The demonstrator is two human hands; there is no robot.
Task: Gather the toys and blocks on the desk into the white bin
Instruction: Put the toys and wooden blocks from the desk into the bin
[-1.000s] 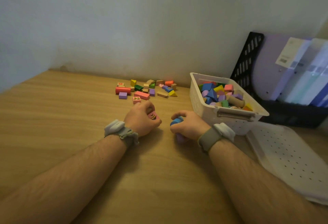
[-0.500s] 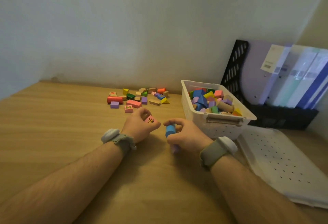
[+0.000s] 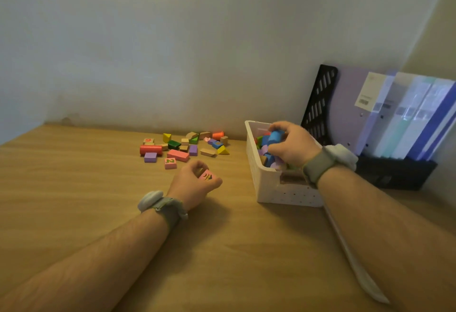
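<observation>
Surface materials on the desk.
The desk [image 3: 74,188] shows a matt wood-grain finish; the scattered blocks [image 3: 183,147] look like painted wood, some left bare. The white bin [image 3: 286,195] is perforated matt plastic, the black file rack [image 3: 318,104] slotted plastic, and the folders [image 3: 404,119] translucent, slightly glossy plastic.

Both forearms are bare, with no sleeves in view, and both show dark hair along their length. The left hand [image 3: 195,185] has a grey-green fabric strap around its wrist, carrying a rounded pale grey-white module [image 3: 150,200] on the outer side. The right hand [image 3: 294,145] wears a matching strap, olive-grey and woven-looking, with a similar white module [image 3: 341,156] on its outer side
</observation>
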